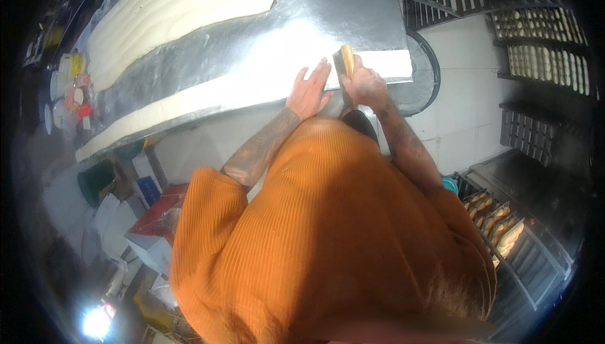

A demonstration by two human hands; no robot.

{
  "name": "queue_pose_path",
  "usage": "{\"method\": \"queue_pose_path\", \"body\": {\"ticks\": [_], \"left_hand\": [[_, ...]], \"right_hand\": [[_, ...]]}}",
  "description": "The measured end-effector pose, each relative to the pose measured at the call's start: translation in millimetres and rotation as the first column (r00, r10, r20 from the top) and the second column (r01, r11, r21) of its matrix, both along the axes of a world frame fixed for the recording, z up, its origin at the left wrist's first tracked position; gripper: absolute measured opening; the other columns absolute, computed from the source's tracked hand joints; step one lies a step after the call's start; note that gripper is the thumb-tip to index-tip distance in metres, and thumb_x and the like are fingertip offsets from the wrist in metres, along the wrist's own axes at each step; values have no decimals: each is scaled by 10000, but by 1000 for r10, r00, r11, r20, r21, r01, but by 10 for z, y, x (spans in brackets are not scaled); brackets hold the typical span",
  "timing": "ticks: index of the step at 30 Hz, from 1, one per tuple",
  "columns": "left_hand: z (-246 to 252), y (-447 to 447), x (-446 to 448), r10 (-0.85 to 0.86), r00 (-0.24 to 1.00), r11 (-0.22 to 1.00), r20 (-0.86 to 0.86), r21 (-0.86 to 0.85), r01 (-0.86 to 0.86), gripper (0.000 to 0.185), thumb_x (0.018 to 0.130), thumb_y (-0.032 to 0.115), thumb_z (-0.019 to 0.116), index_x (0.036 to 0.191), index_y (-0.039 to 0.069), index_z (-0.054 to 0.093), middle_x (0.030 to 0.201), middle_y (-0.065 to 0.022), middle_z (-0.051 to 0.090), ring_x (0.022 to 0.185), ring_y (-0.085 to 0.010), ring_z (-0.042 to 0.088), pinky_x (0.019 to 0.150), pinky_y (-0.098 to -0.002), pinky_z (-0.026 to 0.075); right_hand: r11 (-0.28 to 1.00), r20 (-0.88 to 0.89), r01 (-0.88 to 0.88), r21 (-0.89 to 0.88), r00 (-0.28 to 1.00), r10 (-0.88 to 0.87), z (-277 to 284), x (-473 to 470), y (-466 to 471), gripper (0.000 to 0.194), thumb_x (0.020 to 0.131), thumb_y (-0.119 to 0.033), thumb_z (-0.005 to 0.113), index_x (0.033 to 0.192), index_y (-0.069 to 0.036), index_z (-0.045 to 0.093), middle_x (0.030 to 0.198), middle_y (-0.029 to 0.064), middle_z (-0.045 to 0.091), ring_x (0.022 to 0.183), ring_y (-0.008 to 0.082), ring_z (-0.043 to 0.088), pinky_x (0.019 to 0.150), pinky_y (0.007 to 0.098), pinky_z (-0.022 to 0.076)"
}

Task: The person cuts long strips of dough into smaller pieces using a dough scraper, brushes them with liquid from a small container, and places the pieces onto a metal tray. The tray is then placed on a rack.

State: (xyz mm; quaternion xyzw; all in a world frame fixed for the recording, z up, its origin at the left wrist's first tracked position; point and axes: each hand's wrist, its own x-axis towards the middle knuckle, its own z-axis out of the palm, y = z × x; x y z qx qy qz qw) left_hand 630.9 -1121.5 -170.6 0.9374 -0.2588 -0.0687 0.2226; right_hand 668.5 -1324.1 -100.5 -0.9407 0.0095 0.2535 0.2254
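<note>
A long strip of dough (189,103) runs along the near edge of the metal worktable (350,13). My right hand (365,84) grips a dough scraper (347,62) with a wooden handle; its blade stands across the strip towards the right end. Just left of the blade, my left hand (309,86) lies with fingers spread at the strip, palm down. A short length of dough (399,64) reaches right from the scraper to the table's end; glare and my hand hide whether it is cut off. Farther back lies a wide ridged sheet of dough (179,13).
A round fan (418,79) stands by the table's right end. Racks with trays of dough pieces (548,62) are at the right, and braided loaves (508,240) sit on a lower rack. Containers (71,72) crowd the table's left end; a red-topped box (153,221) is below.
</note>
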Motion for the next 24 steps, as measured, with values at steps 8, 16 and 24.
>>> {"method": "queue_pose_path", "body": {"ticks": [8,16,24], "left_hand": [[2,-258,-61,24,1000,987,-3,160,-24,793,1015,411,670,1640,33,361,1737,-164,310,1581,-267,337,1295,-528,266],[11,-520,-63,58,998,981,-20,189,-53,798,1010,402,684,1644,41,361,1746,-167,280,1578,-294,343,1296,-546,264],[-10,-711,-28,68,996,987,-52,148,-60,825,995,403,697,1648,40,347,1747,-173,271,1574,-311,346,1295,-559,264]], "right_hand": [[994,-19,-71,78,997,73,-38,47,-297,660,971,-303,600,1508,31,410,1156,300,743,1134,462,722,1041,542,546],[997,-63,-77,24,995,78,-66,154,-493,692,986,-337,613,1527,32,391,1237,311,714,1164,486,698,1040,545,532],[982,23,-96,163,995,94,-135,113,-775,768,990,-357,620,1568,66,343,1222,330,718,1162,505,690,1044,539,530]]}}
